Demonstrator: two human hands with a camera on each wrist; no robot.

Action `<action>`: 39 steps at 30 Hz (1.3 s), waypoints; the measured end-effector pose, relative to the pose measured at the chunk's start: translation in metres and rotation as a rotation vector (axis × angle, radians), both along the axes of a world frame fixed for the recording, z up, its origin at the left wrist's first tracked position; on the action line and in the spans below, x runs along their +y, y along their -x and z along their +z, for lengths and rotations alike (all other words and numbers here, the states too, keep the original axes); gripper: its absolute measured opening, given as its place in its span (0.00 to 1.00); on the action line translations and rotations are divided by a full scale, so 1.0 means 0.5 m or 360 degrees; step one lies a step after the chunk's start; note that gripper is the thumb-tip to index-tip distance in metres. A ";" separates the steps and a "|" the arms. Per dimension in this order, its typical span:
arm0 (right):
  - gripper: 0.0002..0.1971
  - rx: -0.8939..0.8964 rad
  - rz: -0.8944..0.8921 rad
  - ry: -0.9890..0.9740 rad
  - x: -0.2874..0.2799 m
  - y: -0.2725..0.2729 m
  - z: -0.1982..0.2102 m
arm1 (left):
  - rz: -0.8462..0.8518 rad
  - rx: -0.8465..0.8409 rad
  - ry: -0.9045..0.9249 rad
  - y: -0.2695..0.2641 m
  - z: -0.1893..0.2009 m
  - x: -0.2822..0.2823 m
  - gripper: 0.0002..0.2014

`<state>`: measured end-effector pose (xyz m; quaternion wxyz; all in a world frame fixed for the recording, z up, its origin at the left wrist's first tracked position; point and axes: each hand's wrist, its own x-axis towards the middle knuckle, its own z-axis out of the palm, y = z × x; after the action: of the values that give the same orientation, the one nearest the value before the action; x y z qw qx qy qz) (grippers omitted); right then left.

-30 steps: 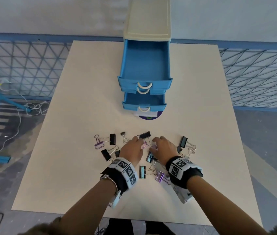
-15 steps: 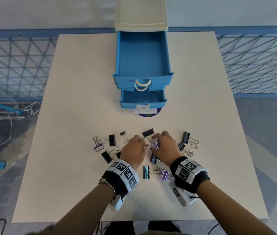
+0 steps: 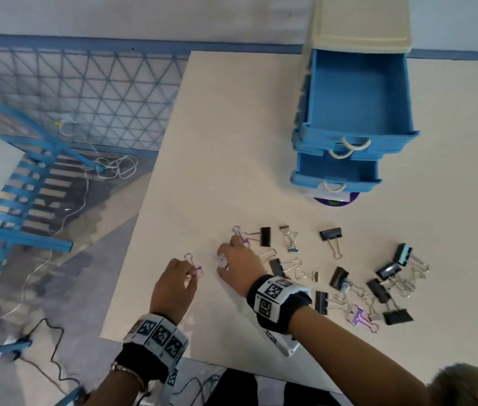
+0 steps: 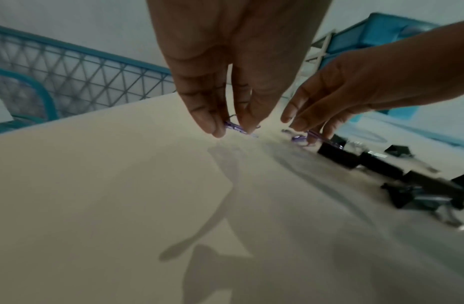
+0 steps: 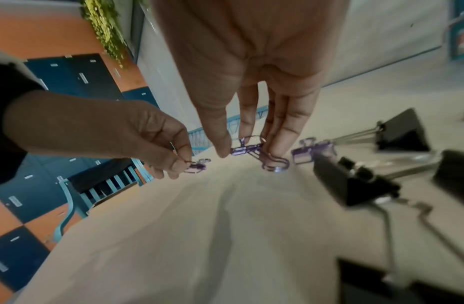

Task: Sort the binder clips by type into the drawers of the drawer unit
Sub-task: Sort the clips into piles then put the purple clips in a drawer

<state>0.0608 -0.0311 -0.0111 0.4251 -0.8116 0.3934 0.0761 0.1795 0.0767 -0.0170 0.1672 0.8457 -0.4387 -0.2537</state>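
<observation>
Sorting binder clips: purple items in hand

One small purple clip [image 5: 195,166] is pinched at its wire loop by the left hand [image 3: 173,284]; a second purple clip [image 5: 247,149] is grasped by the right hand [image 3: 239,266], low over the table [image 3: 202,142]. Light, stiff, springy; best taken by the handles. Drawer unit [image 3: 355,92] stands open beyond.

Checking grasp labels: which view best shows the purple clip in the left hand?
Right wrist view: the purple clip shows unblocked, pinched at its wire loop by the left hand. The head view shows it small, partly behind the fingers. The left wrist view shows only a purple sliver between fingertips.
</observation>
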 end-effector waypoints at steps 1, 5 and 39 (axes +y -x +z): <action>0.15 0.0002 0.0000 -0.0005 0.006 -0.012 -0.006 | 0.0017 -0.0007 -0.0029 -0.014 -0.006 0.008 0.02; 0.13 -0.0042 -0.0086 -0.0028 0.019 -0.022 -0.017 | -0.0058 -0.0107 -0.0051 -0.047 -0.012 0.011 0.05; 0.10 0.0058 -0.0769 0.0727 0.081 0.488 -0.023 | -0.0287 -0.0118 0.0235 0.024 -0.012 -0.044 0.07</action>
<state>-0.1830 0.0093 -0.0226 0.2308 -0.7677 0.5890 -0.1025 0.1676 0.0548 -0.0228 0.1892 0.7970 -0.5363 -0.2032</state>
